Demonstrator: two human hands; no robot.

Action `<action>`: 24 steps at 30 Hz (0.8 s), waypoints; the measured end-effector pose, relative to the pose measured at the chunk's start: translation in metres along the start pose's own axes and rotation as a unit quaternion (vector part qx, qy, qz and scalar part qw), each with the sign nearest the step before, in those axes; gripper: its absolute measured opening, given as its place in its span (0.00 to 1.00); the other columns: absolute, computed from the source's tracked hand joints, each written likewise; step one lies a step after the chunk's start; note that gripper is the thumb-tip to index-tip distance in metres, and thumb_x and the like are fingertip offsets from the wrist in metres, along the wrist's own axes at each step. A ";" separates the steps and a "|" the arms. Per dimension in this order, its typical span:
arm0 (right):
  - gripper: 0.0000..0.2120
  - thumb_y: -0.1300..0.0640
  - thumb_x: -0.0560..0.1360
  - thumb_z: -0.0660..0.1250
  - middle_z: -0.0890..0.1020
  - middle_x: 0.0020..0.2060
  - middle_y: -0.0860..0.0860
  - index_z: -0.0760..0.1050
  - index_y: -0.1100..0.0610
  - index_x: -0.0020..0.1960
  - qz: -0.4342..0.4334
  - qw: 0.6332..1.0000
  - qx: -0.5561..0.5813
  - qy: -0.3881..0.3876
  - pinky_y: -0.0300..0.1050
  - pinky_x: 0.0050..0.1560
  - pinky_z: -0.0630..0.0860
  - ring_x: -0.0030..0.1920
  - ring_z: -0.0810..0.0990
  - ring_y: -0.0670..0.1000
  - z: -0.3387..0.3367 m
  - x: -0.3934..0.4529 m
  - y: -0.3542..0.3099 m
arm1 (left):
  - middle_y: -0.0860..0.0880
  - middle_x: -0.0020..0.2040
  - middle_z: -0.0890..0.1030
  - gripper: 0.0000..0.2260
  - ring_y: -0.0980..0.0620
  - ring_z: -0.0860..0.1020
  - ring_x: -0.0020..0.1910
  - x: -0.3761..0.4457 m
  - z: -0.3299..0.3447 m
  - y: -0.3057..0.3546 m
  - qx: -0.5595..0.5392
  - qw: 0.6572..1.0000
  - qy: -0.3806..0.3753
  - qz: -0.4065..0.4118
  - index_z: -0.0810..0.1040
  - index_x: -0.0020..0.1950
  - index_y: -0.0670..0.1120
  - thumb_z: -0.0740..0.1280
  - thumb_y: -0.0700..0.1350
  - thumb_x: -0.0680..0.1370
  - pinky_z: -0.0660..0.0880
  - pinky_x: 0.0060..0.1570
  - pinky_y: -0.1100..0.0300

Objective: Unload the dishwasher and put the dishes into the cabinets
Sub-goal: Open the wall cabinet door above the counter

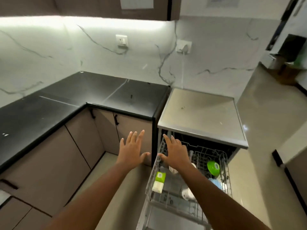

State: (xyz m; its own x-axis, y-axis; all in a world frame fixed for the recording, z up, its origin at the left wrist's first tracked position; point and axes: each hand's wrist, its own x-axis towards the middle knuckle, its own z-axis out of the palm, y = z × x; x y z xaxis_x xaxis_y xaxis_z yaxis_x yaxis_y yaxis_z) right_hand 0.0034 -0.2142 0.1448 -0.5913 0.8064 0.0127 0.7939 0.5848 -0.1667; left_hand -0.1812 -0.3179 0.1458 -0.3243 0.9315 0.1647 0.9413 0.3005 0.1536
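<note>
Black counter (49, 110) behind; pulled-out dishwasher rack (186, 203) long axis toward viewer; left hand (132, 151), right hand (174, 153) splayed, empty.

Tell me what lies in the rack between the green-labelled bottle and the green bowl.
In the head view, the right hand and forearm cross above that stretch; a white cup shows beneath, between bottle and bowl.

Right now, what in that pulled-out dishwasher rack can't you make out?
Head view only:
- White dish: mostly hidden under the right hand.
- Pale blue item: blurred, partly behind the right forearm; its kind is unclear.
- Label on the green-and-white bottle: too small to read.
- Dishwasher interior: dark.
</note>
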 end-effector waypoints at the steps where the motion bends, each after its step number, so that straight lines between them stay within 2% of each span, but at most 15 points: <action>1: 0.45 0.31 0.74 0.61 0.60 0.78 0.57 0.45 0.47 0.81 -0.013 1.000 0.000 0.015 0.58 0.69 0.67 0.76 0.60 0.59 -0.009 0.012 -0.008 | 0.46 0.80 0.55 0.44 0.46 0.49 0.80 0.008 -0.014 -0.006 0.008 1.000 0.020 -0.003 0.41 0.80 0.54 0.62 0.68 0.74 0.55 0.74 0.39; 6: 0.44 0.27 0.72 0.58 0.61 0.78 0.57 0.50 0.47 0.80 -0.072 0.993 0.004 0.089 0.58 0.70 0.68 0.76 0.61 0.58 -0.061 0.065 -0.055 | 0.46 0.80 0.54 0.43 0.46 0.47 0.80 0.039 -0.076 -0.054 0.037 0.994 0.090 -0.038 0.42 0.80 0.54 0.59 0.69 0.74 0.55 0.74 0.39; 11: 0.42 0.29 0.73 0.59 0.63 0.77 0.55 0.50 0.47 0.80 -0.116 0.980 0.012 0.159 0.55 0.69 0.69 0.76 0.63 0.56 -0.110 0.105 -0.097 | 0.46 0.80 0.54 0.43 0.46 0.47 0.80 0.061 -0.119 -0.108 0.024 0.990 0.114 -0.074 0.44 0.80 0.54 0.60 0.70 0.74 0.55 0.75 0.38; 19: 0.42 0.30 0.74 0.60 0.67 0.75 0.52 0.51 0.47 0.80 -0.123 0.972 0.007 0.198 0.53 0.69 0.69 0.75 0.65 0.53 -0.155 0.176 -0.191 | 0.47 0.80 0.55 0.42 0.46 0.50 0.80 0.103 -0.157 -0.208 0.020 0.983 0.171 -0.069 0.46 0.80 0.54 0.59 0.71 0.74 0.57 0.74 0.41; 21: 0.41 0.30 0.74 0.61 0.71 0.73 0.51 0.54 0.47 0.79 -0.116 0.970 0.014 0.213 0.52 0.67 0.70 0.72 0.69 0.53 -0.162 0.198 -0.223 | 0.46 0.80 0.54 0.42 0.45 0.50 0.80 0.120 -0.174 -0.244 0.019 0.980 0.189 -0.056 0.46 0.80 0.54 0.60 0.70 0.74 0.57 0.74 0.40; 24: 0.38 0.30 0.74 0.61 0.79 0.62 0.51 0.59 0.48 0.77 -0.114 0.963 0.020 0.245 0.52 0.59 0.73 0.64 0.76 0.54 -0.176 0.230 -0.270 | 0.46 0.80 0.54 0.43 0.45 0.50 0.80 0.145 -0.203 -0.297 0.015 0.977 0.206 -0.049 0.47 0.81 0.54 0.62 0.69 0.74 0.57 0.73 0.40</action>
State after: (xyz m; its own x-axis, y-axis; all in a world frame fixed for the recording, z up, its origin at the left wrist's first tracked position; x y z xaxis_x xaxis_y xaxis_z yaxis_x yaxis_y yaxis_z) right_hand -0.3226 -0.1709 0.3659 -0.6035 0.6091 0.5146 0.6401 0.7549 -0.1427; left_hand -0.5268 -0.3132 0.3218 -0.4173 0.7388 0.5292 0.9043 0.3953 0.1612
